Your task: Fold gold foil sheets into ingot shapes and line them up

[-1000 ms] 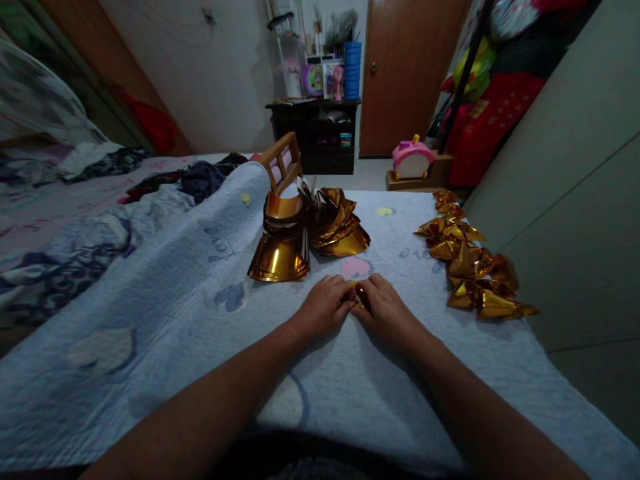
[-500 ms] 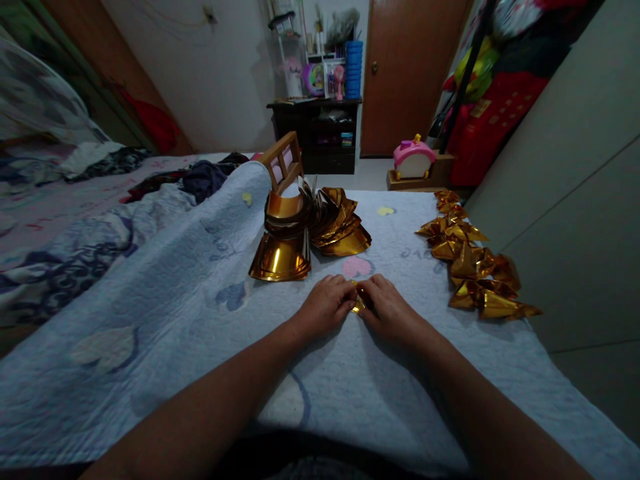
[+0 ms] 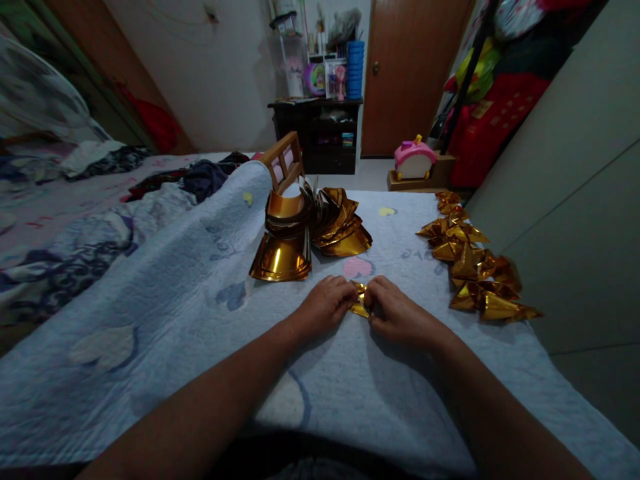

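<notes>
Between my two hands lies a small piece of shiny gold foil paper [image 3: 359,305], partly covered by my fingers. My left hand [image 3: 327,301] is closed on its left side, and my right hand [image 3: 397,310] pinches its right side. Just beyond my hands stand curved stacks of gold foil sheets [image 3: 280,257], fanned out at their edges. Along the right side of the bed, folded gold foil pieces [image 3: 465,260] with pointed ends lie in a row.
A light blue quilt [image 3: 200,360] with heart patterns spreads under everything. Behind the foil stacks is a wooden frame [image 3: 283,160]. A pink toy case [image 3: 415,159] sits beyond the far edge, near a dark cabinet [image 3: 317,143]. A pale wardrobe side [image 3: 575,233] borders the right.
My right hand has shifted slightly right, so more of the gold foil paper shows between my hands. My left hand stays nearly in place.
</notes>
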The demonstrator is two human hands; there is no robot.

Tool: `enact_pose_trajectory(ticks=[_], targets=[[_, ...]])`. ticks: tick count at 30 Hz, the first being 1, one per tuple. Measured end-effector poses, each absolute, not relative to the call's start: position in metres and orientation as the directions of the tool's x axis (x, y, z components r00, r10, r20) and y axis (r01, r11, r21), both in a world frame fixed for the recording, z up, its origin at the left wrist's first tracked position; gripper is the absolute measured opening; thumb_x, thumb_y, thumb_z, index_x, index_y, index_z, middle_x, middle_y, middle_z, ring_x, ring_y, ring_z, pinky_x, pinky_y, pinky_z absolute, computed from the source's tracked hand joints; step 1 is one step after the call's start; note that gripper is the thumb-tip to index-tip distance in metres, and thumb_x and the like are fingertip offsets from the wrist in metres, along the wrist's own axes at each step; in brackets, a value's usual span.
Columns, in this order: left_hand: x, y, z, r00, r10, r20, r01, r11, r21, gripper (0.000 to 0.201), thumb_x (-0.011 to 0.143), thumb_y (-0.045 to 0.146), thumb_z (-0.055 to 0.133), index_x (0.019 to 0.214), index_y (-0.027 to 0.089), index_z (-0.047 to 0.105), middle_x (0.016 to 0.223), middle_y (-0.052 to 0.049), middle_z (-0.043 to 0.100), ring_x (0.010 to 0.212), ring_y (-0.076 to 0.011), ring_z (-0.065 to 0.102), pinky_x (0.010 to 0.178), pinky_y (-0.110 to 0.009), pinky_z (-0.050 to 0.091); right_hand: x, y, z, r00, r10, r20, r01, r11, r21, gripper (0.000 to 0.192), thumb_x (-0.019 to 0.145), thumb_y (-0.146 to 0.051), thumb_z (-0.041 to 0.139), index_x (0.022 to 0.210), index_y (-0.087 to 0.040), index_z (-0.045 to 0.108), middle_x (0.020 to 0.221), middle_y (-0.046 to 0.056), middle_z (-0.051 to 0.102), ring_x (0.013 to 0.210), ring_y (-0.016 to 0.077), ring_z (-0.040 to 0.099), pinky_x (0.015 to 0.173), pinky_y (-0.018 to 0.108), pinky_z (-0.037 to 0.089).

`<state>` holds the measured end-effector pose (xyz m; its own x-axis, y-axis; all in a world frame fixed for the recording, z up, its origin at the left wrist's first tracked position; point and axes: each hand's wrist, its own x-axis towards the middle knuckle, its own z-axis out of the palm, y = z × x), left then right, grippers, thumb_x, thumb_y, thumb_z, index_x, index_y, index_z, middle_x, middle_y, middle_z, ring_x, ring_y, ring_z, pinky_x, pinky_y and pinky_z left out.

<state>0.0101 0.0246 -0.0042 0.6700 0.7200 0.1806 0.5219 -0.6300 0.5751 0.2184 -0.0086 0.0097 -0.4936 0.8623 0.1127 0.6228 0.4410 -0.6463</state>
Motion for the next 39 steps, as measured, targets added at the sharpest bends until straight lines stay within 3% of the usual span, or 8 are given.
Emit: enact_pose_trajectory(ticks=[6,15,24,39], targets=[[0.008,0.026,-0.004,0.694,0.699,0.171,0.513,-0.648,0.563,0.011,0.093,0.013,0.053,0.089,0.019,0.061,0.089,-0.004,0.06,0.091,-0.0215,0.053,0.084,-0.034,0.042,0.211,-0.011,0.005,-0.473,0.868,0.149,0.666,0.463,-0.584,0.014,0.08,-0.009,0.051,0.082,-0.022,0.044,0.091,0.007,0.052,0.089,0.0229,0.049,0.078,0.037,0.043],[0.011,0.024,-0.001,0.687,0.709,0.161,0.524,-0.636,0.567,0.013,0.093,0.013,0.051,0.086,0.019,0.06,0.088,-0.005,0.061,0.09,-0.0213,0.054,0.084,-0.034,0.042,0.197,-0.016,0.0,-0.372,0.919,0.134,0.789,0.389,-0.475,0.023,0.073,-0.004,0.047,0.086,-0.022,0.044,0.096,0.009,0.053,0.091,0.0244,0.048,0.082,0.038,0.042],[0.011,0.025,-0.002,0.695,0.7,0.161,0.526,-0.649,0.551,0.012,0.094,0.016,0.05,0.086,0.019,0.059,0.087,-0.005,0.059,0.089,-0.0215,0.054,0.084,-0.034,0.043,0.185,-0.017,0.0,-0.296,0.946,0.133,0.86,0.325,-0.395,0.011,0.084,-0.014,0.05,0.09,-0.021,0.046,0.1,0.012,0.054,0.096,0.0279,0.047,0.086,0.042,0.04],[0.009,0.025,-0.001,0.692,0.706,0.152,0.521,-0.634,0.571,0.013,0.093,0.014,0.052,0.087,0.019,0.061,0.088,-0.004,0.061,0.091,-0.0212,0.054,0.085,-0.034,0.043,0.198,-0.017,-0.001,-0.371,0.915,0.159,0.767,0.398,-0.504,0.028,0.071,-0.005,0.045,0.093,-0.022,0.043,0.099,0.009,0.053,0.092,0.0254,0.048,0.083,0.04,0.044]])
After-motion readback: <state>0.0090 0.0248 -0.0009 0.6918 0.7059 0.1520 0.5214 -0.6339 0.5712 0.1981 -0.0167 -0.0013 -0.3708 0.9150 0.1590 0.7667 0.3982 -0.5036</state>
